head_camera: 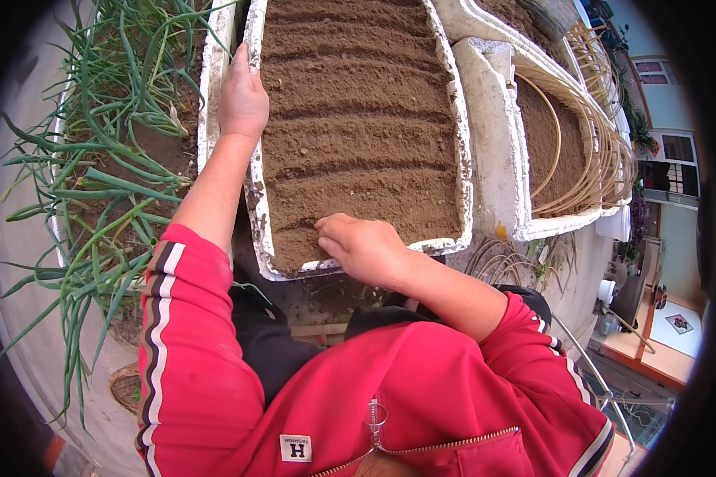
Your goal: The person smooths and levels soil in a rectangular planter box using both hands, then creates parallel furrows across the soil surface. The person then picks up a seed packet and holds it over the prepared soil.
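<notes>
A long white foam box [464, 173] filled with brown soil [361, 143] lies before me. Several shallow furrows run across the soil from side to side. My left hand [243, 101] grips the box's left rim, its thumb on the inner side and its fingers partly hidden. At the near end, my right hand [364, 247] is bent over the near rim with its fingertips down in the soil, beside a short groove. The fingers are curled together, and whether anything is between them is hidden.
Green onions [119, 149] in another box crowd the left side, some leaves reaching towards my left arm. On the right, a foam box [492, 143] holds soil and looped cane hoops [590, 161]. More thin hoops [501, 259] lie on the ground near my right elbow.
</notes>
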A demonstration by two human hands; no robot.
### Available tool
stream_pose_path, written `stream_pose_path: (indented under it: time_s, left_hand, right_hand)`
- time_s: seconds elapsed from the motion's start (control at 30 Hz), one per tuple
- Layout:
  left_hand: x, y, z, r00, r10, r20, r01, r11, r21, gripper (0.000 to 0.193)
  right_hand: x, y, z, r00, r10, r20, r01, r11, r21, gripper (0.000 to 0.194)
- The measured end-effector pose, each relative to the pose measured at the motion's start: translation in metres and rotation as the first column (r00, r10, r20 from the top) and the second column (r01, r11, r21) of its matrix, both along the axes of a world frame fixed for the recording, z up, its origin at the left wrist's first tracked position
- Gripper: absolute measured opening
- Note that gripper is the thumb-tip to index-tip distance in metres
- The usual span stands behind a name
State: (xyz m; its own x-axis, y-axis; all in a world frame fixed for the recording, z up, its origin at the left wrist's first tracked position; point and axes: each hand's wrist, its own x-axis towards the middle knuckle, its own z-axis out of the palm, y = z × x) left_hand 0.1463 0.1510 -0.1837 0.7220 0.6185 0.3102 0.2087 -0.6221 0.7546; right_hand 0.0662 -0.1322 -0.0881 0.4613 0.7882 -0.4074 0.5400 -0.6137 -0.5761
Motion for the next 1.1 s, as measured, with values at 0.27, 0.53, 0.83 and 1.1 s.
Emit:
stream_pose_path:
  time_s: [0.27,0.53,0.83,1.1]
  left_hand:
    - [-0.001,-0.001,0.001,0.999,0.002,0.033,-0.003,1.0,0.02,0.05]
    - [0.0,-0.001,0.002,1.0,0.0,0.02,0.0,1.0,-0.015,0.049]
    - [-0.001,-0.002,0.006,1.0,0.004,0.027,-0.005,1.0,0.011,0.049]
    - [-0.001,0.0,0.003,1.0,-0.004,0.012,0.004,1.0,-0.014,0.049]
  right_hand:
    - [0.056,-0.1,0.019,0.945,-0.264,0.193,0.287,0.952,-0.107,0.022]
    - [0.071,-0.137,0.031,0.881,-0.204,0.426,0.324,0.918,-0.23,0.023]
    - [0.043,-0.097,0.014,0.89,-0.052,0.454,0.151,0.971,-0.184,0.019]
    - [0.003,-0.031,0.011,0.959,0.008,0.283,-0.073,0.972,0.223,0.013]
